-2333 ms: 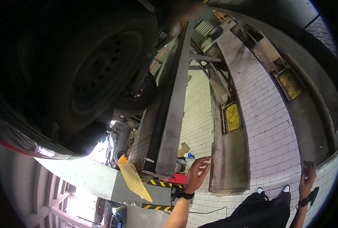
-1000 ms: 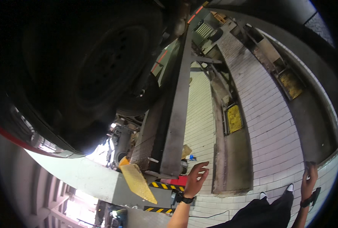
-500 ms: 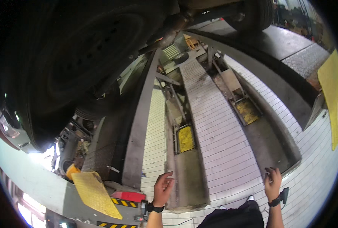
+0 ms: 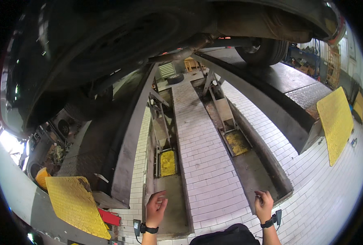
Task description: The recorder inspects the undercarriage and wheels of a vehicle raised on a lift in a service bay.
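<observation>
My left hand (image 4: pixel 156 209) hangs over the left floor recess (image 4: pixel 171 216), fingers loosely bent and thumb apart, with nothing in it. Near the end of the right recess (image 4: pixel 267 179) is my right hand (image 4: pixel 264 205), its fingers half curled and apart, also holding nothing. Each wrist wears a black band with a small device. Neither hand touches anything. Above and ahead, a raised vehicle shows its dark underside, with a spare wheel (image 4: pixel 124 43), a rusty exhaust part (image 4: pixel 259 20) and a tyre (image 4: pixel 265 52). It rests on a lift with a left runway (image 4: pixel 130 151) and a right runway (image 4: pixel 255 87).
Yellow tread-plate ramps slope at the left runway (image 4: pixel 73 204) and right runway (image 4: pixel 334 122). White tiles (image 4: pixel 206 155) run between the recesses, which hold lift struts and yellow plates (image 4: pixel 167 163). A loose tyre (image 4: pixel 175 78) lies farther back. Shelving (image 4: pixel 306 57) stands at the far right.
The view has turned to the right and tipped up, showing more of the vehicle's underside and the shelving. Both hands stay raised and empty, now farther left in the picture.
</observation>
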Demonstrator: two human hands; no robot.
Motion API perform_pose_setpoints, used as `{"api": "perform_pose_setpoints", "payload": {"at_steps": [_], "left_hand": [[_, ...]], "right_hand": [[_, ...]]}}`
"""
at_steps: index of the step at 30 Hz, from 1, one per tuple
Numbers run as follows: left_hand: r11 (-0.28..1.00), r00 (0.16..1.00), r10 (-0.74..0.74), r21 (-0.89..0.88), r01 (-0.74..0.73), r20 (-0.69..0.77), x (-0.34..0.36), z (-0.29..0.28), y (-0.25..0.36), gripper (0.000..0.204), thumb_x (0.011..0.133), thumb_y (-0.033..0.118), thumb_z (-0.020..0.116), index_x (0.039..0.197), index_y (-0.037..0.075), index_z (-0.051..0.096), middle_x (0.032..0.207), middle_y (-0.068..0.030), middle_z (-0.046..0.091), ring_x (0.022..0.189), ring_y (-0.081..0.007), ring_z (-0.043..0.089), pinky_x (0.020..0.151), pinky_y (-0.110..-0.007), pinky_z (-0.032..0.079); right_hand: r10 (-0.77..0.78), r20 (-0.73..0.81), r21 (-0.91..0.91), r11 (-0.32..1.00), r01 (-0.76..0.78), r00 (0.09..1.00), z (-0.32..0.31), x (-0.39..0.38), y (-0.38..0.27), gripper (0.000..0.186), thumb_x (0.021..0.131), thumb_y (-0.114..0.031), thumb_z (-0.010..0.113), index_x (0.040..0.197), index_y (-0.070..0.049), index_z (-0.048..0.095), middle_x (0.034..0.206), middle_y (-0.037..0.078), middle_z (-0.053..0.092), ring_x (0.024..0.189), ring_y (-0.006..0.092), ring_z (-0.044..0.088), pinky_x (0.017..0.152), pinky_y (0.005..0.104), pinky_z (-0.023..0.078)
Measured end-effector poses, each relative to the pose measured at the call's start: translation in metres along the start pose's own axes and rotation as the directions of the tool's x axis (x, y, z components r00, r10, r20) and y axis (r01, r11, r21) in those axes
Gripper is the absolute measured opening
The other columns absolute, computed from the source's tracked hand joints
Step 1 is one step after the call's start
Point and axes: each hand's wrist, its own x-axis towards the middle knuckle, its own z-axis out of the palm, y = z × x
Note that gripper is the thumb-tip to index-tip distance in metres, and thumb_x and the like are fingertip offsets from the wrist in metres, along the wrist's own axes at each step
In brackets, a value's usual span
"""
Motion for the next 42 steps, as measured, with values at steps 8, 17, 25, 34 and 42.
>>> {"api": "perform_pose_setpoints", "payload": {"at_steps": [8, 17, 25, 34, 42], "left_hand": [[0.993, 0.999, -0.015, -0.118, 0.009, -0.046, -0.032, -0.001, -0.035, 0.036, 0.098, 0.003, 0.069, 0.133, 0.001, 0.062, 0.125, -0.0063, 0.062, 0.094, -0.0115, 0.065, 0.079, -0.026, 0.055], [0.992, 0.988, -0.124, -0.027, 0.122, -0.087, -0.058, 0.003, -0.04, 0.044, 0.101, 0.019, 0.072, 0.14, 0.002, 0.059, 0.122, -0.0124, 0.068, 0.103, -0.0203, 0.066, 0.087, -0.033, 0.055], [0.975, 0.984, -0.178, -0.139, 0.173, -0.02, -0.057, -0.001, -0.059, 0.045, 0.102, 0.016, 0.069, 0.142, 0.0, 0.056, 0.127, -0.0132, 0.066, 0.102, -0.0188, 0.067, 0.085, -0.031, 0.057], [0.97, 0.989, -0.144, -0.193, 0.147, 0.03, -0.047, 0.008, -0.053, 0.042, 0.104, 0.014, 0.066, 0.142, 0.0, 0.054, 0.119, -0.0132, 0.069, 0.097, -0.0187, 0.07, 0.084, -0.03, 0.057], [0.971, 0.996, -0.087, -0.222, 0.091, 0.027, -0.045, 0.022, -0.04, 0.042, 0.105, 0.019, 0.066, 0.141, 0.001, 0.055, 0.103, -0.01, 0.071, 0.092, -0.0165, 0.068, 0.08, -0.03, 0.055]], "right_hand": [[-0.048, 0.058, 0.008, 0.999, 0.048, 0.997, 0.017, 0.02, -0.047, 0.027, 0.082, 0.003, 0.068, 0.108, -0.002, 0.074, 0.095, 0.014, 0.066, 0.07, 0.0266, 0.063, 0.066, 0.0358, 0.052], [-0.124, 0.141, 0.068, 0.991, 0.115, 0.982, 0.028, 0.033, -0.072, 0.027, 0.087, 0.0, 0.068, 0.113, -0.007, 0.073, 0.099, 0.009, 0.066, 0.069, 0.0195, 0.06, 0.065, 0.0331, 0.05], [-0.124, 0.144, 0.036, 0.992, 0.12, 0.982, 0.03, 0.032, -0.075, 0.025, 0.089, -0.004, 0.069, 0.113, -0.009, 0.073, 0.095, 0.009, 0.064, 0.07, 0.0222, 0.06, 0.066, 0.0343, 0.051], [-0.094, 0.153, 0.014, 0.996, 0.093, 0.984, 0.032, 0.027, -0.072, 0.024, 0.09, -0.005, 0.07, 0.113, -0.008, 0.074, 0.1, 0.01, 0.066, 0.072, 0.0243, 0.063, 0.067, 0.0346, 0.052], [-0.068, 0.187, 0.018, 0.998, 0.066, 0.98, 0.034, 0.022, -0.066, 0.025, 0.089, -0.004, 0.07, 0.113, -0.008, 0.074, 0.101, 0.009, 0.067, 0.071, 0.0229, 0.062, 0.067, 0.0335, 0.052]]}}
